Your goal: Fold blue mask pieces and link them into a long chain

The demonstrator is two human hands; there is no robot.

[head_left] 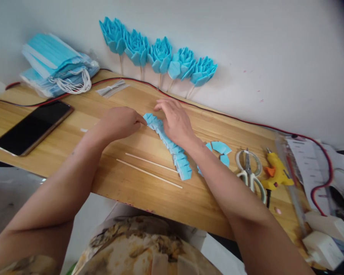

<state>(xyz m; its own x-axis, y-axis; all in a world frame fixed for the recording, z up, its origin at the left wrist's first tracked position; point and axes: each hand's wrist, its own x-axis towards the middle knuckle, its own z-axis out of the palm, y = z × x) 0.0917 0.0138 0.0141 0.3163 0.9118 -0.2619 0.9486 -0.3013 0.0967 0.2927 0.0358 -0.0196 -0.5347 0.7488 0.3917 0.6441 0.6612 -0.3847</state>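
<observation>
A row of overlapping blue folded pieces (pixel 177 156) lies on the wooden table (pixel 126 179), running from the middle toward me. My left hand (pixel 119 122) is closed in a pinch at the far end of that row. My right hand (pixel 174 120) rests on the row's far part, fingers bent and pressing down on the pieces. Two thin wooden sticks (pixel 149 168) lie just left of the row. A few loose blue pieces (pixel 219 149) sit to the right of my right forearm.
Several blue flowers on sticks (pixel 160 57) lean on the wall. A stack of blue face masks (pixel 55 65) sits far left, a phone (pixel 34 128) in front of it. Scissors (pixel 250 172), a yellow glue gun (pixel 276 173) and a red cable (pixel 321 187) are at right.
</observation>
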